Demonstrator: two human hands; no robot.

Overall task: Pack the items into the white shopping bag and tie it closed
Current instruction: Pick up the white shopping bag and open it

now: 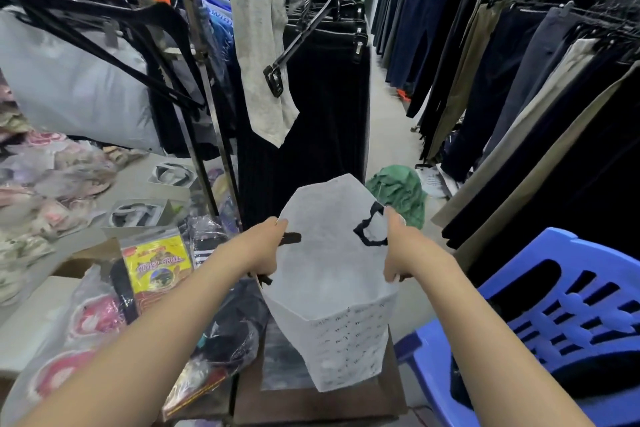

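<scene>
The white shopping bag (332, 274) stands in front of me with its mouth spread wide, black handles at both sides and small black print on its near face. My left hand (263, 246) grips the bag's left rim and handle. My right hand (394, 246) grips the right rim beside the black handle loop (370, 229). Inside, the bag looks pale and nothing in it can be made out. Packaged items lie to the left: a yellow packet (157, 262), a dark garment in clear plastic (232, 326) and pink items in plastic (93, 319).
A metal clothes rack (207, 87) with black hangers and dark trousers stands just behind the bag. A blue plastic chair (561, 315) is at the right. More trousers hang along the right aisle (519, 80). A green garment (398, 191) lies on the floor.
</scene>
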